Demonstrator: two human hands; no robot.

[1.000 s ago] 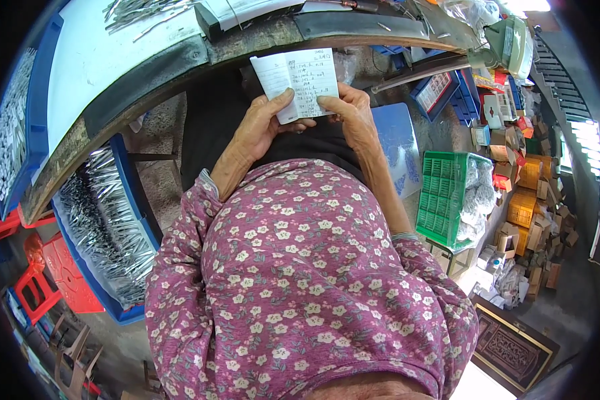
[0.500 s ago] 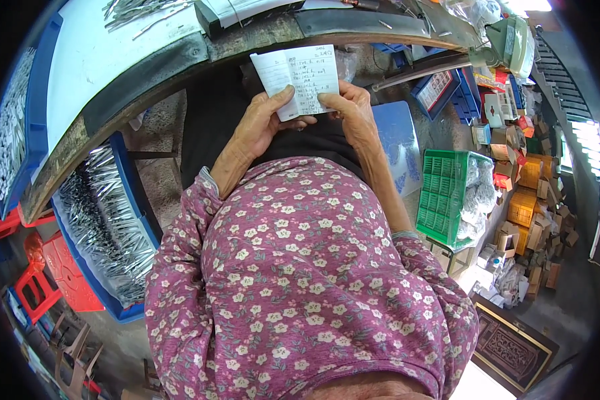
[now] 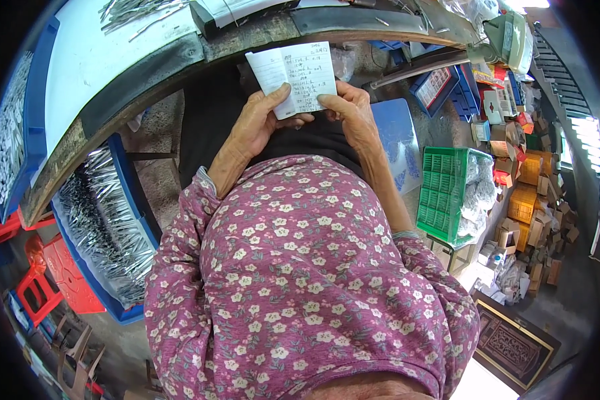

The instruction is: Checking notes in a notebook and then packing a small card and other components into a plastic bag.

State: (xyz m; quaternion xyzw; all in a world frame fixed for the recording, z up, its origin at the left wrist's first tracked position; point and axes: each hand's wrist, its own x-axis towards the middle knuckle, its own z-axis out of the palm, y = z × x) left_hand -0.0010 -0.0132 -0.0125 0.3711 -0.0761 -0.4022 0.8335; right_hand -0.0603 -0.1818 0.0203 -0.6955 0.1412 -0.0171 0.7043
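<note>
A small notebook [image 3: 307,70] lies spread between my two hands, its white pages covered in handwriting, the right page more densely than the left. My left hand [image 3: 259,120] grips its lower left part, thumb on the page and fingers curled underneath. At the lower right corner my right hand [image 3: 351,113] pinches the page, thumb on top, its other fingers mostly hidden behind. The notebook is held above my dark-clothed lap, just short of the workbench edge [image 3: 260,40].
Thin metal rods [image 3: 140,13] lie on the bench. Left of me, a blue tray [image 3: 135,193] holds many metal pieces, near red plastic stools [image 3: 70,273]. To the right stand a green crate [image 3: 440,193], a translucent blue sheet [image 3: 393,143] and piled cardboard boxes [image 3: 543,247].
The notebook has shifted slightly left and up, with my left hand moving a little along with it. Both hands keep their hold.
</note>
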